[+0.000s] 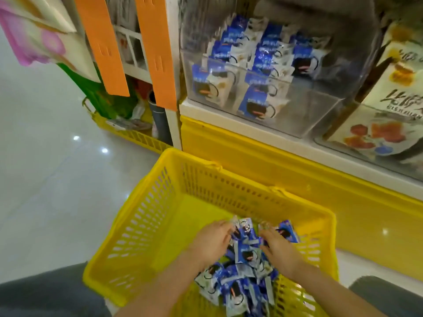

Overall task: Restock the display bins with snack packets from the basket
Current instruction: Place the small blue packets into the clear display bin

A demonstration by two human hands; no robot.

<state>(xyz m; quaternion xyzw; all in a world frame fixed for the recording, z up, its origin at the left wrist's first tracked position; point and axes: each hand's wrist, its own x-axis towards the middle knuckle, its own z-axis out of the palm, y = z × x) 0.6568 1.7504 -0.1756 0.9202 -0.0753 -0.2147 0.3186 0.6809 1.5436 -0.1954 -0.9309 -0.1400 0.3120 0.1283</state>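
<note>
I am gripping snack packets (246, 255) with my left hand (212, 241) and right hand (280, 251), fingers curling round them; both are sitting inside the yellow basket (142, 216).

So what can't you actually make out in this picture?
Head view:
Lettering on the blue-and-white snack packets in the yellow plastic basket: motion-blurred.
Fingertips of left hand and right hand: buried among packets, grip unclear.
Rear of the clear plastic display bin: lost in glare.
Pale printed bags, right: cut by frame edge.
</note>
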